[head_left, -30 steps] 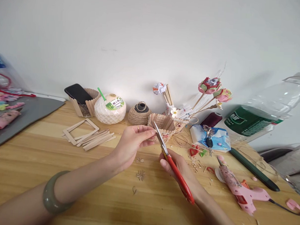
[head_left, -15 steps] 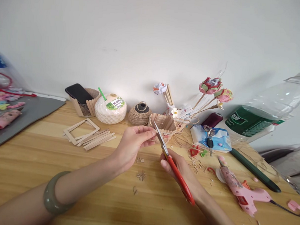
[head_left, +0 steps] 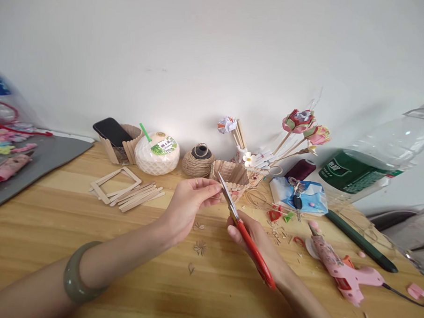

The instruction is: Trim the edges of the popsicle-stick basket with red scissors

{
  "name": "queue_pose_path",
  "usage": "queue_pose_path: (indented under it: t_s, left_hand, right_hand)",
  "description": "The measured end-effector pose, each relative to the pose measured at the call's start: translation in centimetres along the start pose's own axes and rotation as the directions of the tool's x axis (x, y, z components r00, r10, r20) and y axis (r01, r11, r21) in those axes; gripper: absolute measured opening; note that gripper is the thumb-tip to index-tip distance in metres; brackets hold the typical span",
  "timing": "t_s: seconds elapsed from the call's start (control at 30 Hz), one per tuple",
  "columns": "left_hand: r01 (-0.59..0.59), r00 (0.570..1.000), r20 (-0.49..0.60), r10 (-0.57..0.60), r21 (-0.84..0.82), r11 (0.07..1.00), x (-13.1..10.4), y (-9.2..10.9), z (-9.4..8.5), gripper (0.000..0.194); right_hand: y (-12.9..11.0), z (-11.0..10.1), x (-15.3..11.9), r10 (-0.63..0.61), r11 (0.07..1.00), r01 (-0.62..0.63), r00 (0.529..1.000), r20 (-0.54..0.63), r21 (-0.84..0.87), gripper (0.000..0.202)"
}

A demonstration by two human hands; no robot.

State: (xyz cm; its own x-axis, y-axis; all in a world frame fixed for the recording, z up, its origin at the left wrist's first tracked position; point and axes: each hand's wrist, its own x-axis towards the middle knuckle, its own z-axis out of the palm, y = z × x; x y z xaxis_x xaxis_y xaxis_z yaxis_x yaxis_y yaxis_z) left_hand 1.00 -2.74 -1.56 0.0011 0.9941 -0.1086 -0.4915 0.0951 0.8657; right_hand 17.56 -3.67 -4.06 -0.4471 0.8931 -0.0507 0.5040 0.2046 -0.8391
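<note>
My left hand (head_left: 192, 200) is closed in a pinch, thumb against fingers; whatever lies between the fingertips is too small to make out. Red-handled scissors (head_left: 252, 247) are gripped in my right hand (head_left: 251, 233), their blades pointing up and away, tips close beside the left fingertips. Below the hands, a small flower shape of twine (head_left: 200, 247) lies on the wooden table (head_left: 143, 278), with another twine piece (head_left: 198, 226) above it and a small bent one (head_left: 191, 269) under it. A woven-looking stick basket (head_left: 230, 171) stands just behind the fingertips.
Craft sticks (head_left: 140, 196), a phone (head_left: 112, 131) in a stick holder, a white coconut (head_left: 157, 156) and a twine ball (head_left: 198, 161) stand left and behind. At right are paper flowers (head_left: 298, 121), a tissue pack (head_left: 315, 196), a large bottle (head_left: 359, 168) and a pink glue gun (head_left: 345, 272).
Both hands and the scissors hold nearly the same pose. The whole view has shifted very slightly.
</note>
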Motion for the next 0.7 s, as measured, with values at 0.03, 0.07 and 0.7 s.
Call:
queue_pose_path:
  t_s: [0.03,0.07,0.7]
  left_hand:
    - [0.001,1.0,0.0,-0.001,-0.004,1.0,0.0,-0.02,-0.01,0.007]
    - [0.002,1.0,0.0,-0.002,-0.007,1.0,0.0,-0.04,-0.02,0.007]
    - [0.021,1.0,-0.013,-0.021,-0.026,0.999,0.09,0.05,0.01,0.007]
  right_hand:
    - [0.02,0.01,0.02,0.001,1.0,-0.001,1.0,0.002,0.001,0.049]
    - [0.04,0.02,0.04,0.003,1.0,-0.003,1.0,0.004,0.002,0.049]
    - [0.22,-0.05,0.01,-0.019,1.0,0.019,1.0,0.022,0.021,0.049]
